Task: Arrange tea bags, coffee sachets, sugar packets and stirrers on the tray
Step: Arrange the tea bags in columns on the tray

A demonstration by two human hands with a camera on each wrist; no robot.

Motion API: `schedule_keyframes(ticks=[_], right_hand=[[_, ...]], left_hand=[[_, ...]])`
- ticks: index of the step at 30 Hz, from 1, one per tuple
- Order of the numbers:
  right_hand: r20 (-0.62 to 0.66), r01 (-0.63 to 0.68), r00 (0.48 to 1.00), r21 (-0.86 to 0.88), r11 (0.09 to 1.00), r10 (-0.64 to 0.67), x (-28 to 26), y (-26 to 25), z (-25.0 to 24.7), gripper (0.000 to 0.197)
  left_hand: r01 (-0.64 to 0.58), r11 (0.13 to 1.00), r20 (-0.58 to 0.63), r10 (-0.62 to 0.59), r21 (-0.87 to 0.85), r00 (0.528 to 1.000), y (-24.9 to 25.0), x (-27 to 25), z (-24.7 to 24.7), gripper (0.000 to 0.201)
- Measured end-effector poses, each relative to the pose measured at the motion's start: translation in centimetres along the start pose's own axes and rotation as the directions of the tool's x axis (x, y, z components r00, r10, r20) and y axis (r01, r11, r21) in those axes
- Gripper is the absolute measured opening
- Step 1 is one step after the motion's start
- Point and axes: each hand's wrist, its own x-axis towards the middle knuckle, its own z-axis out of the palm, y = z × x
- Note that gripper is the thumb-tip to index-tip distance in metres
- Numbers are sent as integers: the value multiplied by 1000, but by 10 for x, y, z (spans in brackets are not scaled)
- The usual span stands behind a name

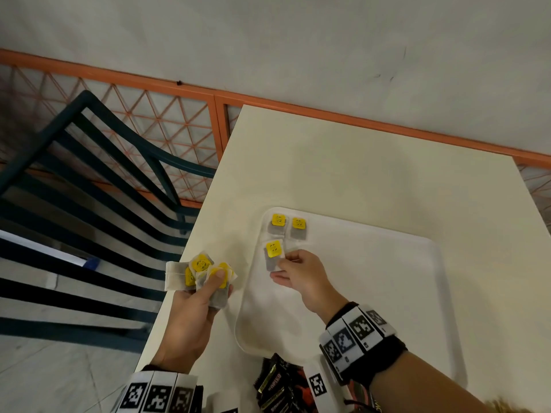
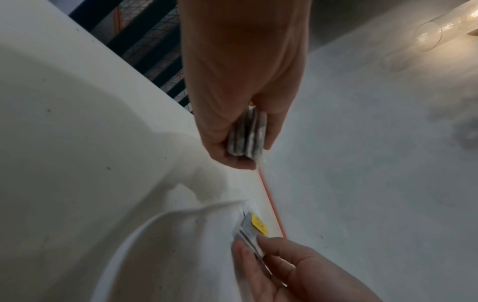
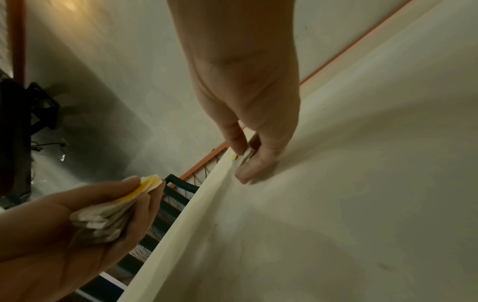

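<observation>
my left hand (image 1: 190, 311) was clamped round a loose fan of tea bags (image 1: 202, 272), thumb pressed on top, held over the table edge (image 1: 167, 296) just left of the tray (image 1: 387, 293). that was my first worry: the fan was splayed, its outer bags barely caught, and one could have slid out and dropped past the edge toward the floor if my thumb eased.

to the right, my right hand (image 1: 304, 275) pinched the lower corner of a single tea bag (image 1: 272, 256) lying on the tray's left side, thumb and forefinger closed on it, the other fingers loosely curled. two placed tea bags (image 1: 287, 226) sat just beyond my fingertips. i judged that a careless release could have left this bag crooked, or a nudge forward could have pushed it into that pair.

near my right wrist lay dark coffee sachets (image 1: 274, 383), off the tray; my forearm could have swept them.
</observation>
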Motion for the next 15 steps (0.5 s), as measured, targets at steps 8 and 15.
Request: schedule_keyframes(ticks=[8,15], right_hand=[[-9,242,941,-679,693,-338,-2,6,4,24],[289,422,844,-878,228,-452,-10,16,-1,34]], left_hand=[[0,1000,9,0,-12,1000,-1,0,-4,46],[31,999,28,-30,-29,999,-5,1,-2,42]])
